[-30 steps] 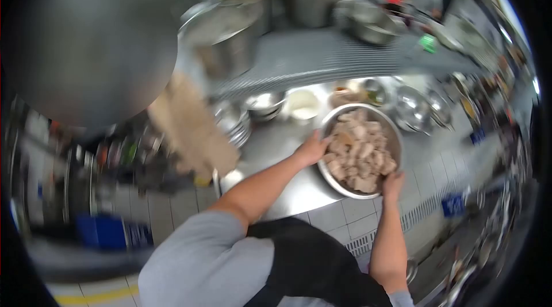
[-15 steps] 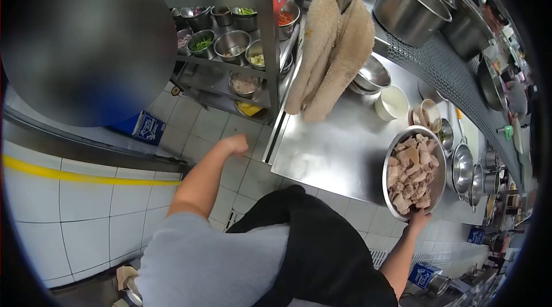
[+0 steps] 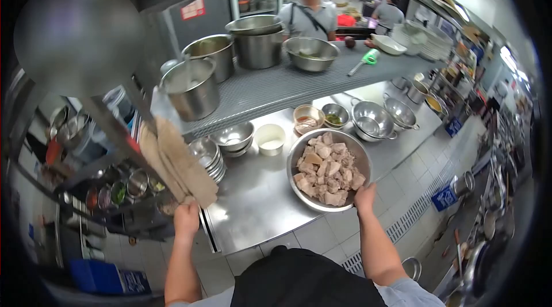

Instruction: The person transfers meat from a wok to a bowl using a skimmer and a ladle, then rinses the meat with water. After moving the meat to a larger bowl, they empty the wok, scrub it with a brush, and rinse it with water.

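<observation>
A wide steel bowl (image 3: 294, 189) full of pale cooked meat chunks (image 3: 330, 169) rests on the steel counter. At its near right rim, my right hand (image 3: 364, 198) grips the edge, the fingers partly hidden by the bowl. To the left, a beige towel (image 3: 181, 163) hangs beside the shelf post. My left hand (image 3: 187, 218) is closed at the towel's lower end; whether it pinches the cloth cannot be made out. Behind the bowl stand a white tub (image 3: 270, 139), a small bowl of reddish sauce (image 3: 309, 118) and a small bowl with green contents (image 3: 334, 116).
Steel colanders (image 3: 372, 120) sit right of the bowl; stacked metal bowls (image 3: 210, 160) are near the towel. An overhead shelf (image 3: 259, 97) carries large pots (image 3: 191, 91). A person (image 3: 313, 16) stands beyond it. A rack with ingredient bowls (image 3: 118, 192) is at left.
My view has turned toward the counter and the shelf above it. My left hand has gone from apart to the towel's lower end. The right hand stays on the bowl's rim.
</observation>
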A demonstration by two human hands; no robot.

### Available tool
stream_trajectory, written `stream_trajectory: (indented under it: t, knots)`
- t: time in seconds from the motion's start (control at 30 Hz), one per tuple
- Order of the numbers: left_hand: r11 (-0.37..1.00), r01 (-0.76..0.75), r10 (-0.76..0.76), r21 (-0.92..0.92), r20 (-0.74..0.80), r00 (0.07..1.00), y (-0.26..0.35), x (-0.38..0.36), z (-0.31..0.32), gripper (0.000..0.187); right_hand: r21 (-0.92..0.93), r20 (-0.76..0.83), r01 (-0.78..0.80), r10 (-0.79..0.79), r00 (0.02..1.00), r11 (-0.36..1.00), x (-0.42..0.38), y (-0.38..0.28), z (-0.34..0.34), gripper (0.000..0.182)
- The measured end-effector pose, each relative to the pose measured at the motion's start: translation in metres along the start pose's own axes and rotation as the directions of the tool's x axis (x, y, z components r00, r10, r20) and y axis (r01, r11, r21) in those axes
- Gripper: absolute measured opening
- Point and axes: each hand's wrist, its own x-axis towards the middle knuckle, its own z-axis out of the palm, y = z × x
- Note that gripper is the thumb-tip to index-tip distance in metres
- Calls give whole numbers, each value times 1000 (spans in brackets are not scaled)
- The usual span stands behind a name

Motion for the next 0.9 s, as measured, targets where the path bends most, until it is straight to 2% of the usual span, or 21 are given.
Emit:
stream_trajectory:
  t: [0.03, 0.07, 0.13, 0.17, 0.23, 0.27, 0.33, 0.37, 0.43, 0.5, 0.53, 0.57, 0.6, 0.67, 0.7, 0.77, 0.8, 0.83, 0.9]
  knots:
    - [986, -35, -2, -161, -223, 975, 29, 3, -7, 30, 13, -19, -22, 22, 1000, 1000, -3, 1, -1, 31]
    - [944, -103, -44, -314, -427, 903, 50, 7, -14, 32, 26, -5, -37, 37, 999, 999, -6, 0, -2, 32]
    - [951, -258, 44, -171, -748, 662, 43, 28, -17, 49, 11, 11, -70, 70, 998, 998, -12, -4, -5, 37]
    - [967, -228, 62, -113, -763, 643, 26, 37, -29, 66, 23, -2, -82, 83, 997, 996, -11, -3, -6, 37]
    - [834, -539, 133, -121, -903, 408, 53, 49, -50, 67, -20, 20, -99, 100, 995, 995, -11, -1, -3, 41]
    - [825, -554, 149, -117, -899, 412, 71, 53, -59, 67, -8, 10, -116, 116, 993, 993, -13, 0, -2, 41]
    - [878, -466, 183, -112, -820, 542, 107, 50, -60, 66, -21, 23, -132, 133, 991, 991, -14, 0, -2, 42]
    - [873, -474, 189, -113, -817, 544, 109, 51, -53, 66, -17, 16, -139, 139, 990, 990, -15, -1, -3, 42]
    - [905, -321, 58, -279, -666, 744, 101, 53, -37, 62, 32, 48, -192, 191, 980, 981, -19, -9, -6, 39]
    - [915, -308, 80, -261, -631, 772, 85, 57, -32, 60, 41, 43, -198, 196, 980, 979, -20, -11, -7, 38]
    - [788, -312, -46, -530, -557, 830, 86, 54, -26, 58, 47, 41, -198, 196, 980, 979, -21, -12, -7, 38]
    - [593, -282, -144, -754, -444, 884, 87, 52, -22, 57, 47, 39, -201, 200, 979, 978, -22, -11, -7, 38]
    - [592, -281, -143, -756, -442, 886, 81, 51, -15, 57, 56, 20, -175, 174, 985, 983, -22, -9, -7, 37]
    - [175, -28, -153, -984, -56, 987, 63, 48, 2, 55, 63, -2, -146, 146, 989, 987, -22, -11, -7, 36]
    - [173, -27, -153, -984, -54, 987, 62, 44, 10, 55, 60, 10, -164, 164, 986, 985, -23, -15, -10, 34]
    - [271, -55, -114, -961, -89, 989, 59, 36, 26, 62, 53, 23, -185, 184, 983, 981, -21, -9, -5, 32]
    - [296, -38, -128, -954, -79, 989, 52, 35, 30, 54, 25, -19, -122, 123, 992, 992, -19, -2, -1, 35]
    - [294, -33, -131, -955, -74, 989, 43, 35, 34, 54, -7, -58, -58, 58, 997, 998, -17, 4, 2, 38]
    - [342, 0, -49, -940, -18, 999, 24, 34, 40, 50, -13, -47, -81, 80, 996, 997, -18, 5, 1, 37]
